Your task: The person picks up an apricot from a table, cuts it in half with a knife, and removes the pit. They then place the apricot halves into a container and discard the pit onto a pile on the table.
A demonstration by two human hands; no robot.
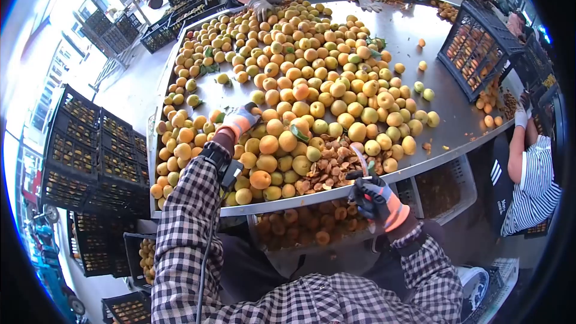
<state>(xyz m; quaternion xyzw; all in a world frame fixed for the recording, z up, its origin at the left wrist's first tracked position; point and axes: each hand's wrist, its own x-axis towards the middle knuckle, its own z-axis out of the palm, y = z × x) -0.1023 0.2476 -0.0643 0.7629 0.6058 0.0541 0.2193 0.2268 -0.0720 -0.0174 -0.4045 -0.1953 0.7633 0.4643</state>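
Observation:
My left hand (240,121), in an orange and grey glove, reaches into the heap of apricots (300,91) on the metal table (240,93). Its fingers curl over an apricot (256,110), partly hidden by them. At the table's front edge my right hand (378,203), in a matching dark and orange glove, is closed around what looks like a knife with a thin curved blade (360,159). The blade points up and away from me, over a pile of brown pits and scraps (333,168). A green leaf (299,134) lies among the fruit between my hands.
Below the front edge is a bin of fruit (306,225), beside a grey crate (441,195). Stacked black crates (90,150) stand left. A tipped crate (480,51) rests on the table's right side. Gloved co-workers' hands (261,7) are at the far edge; another person (531,174) sits right.

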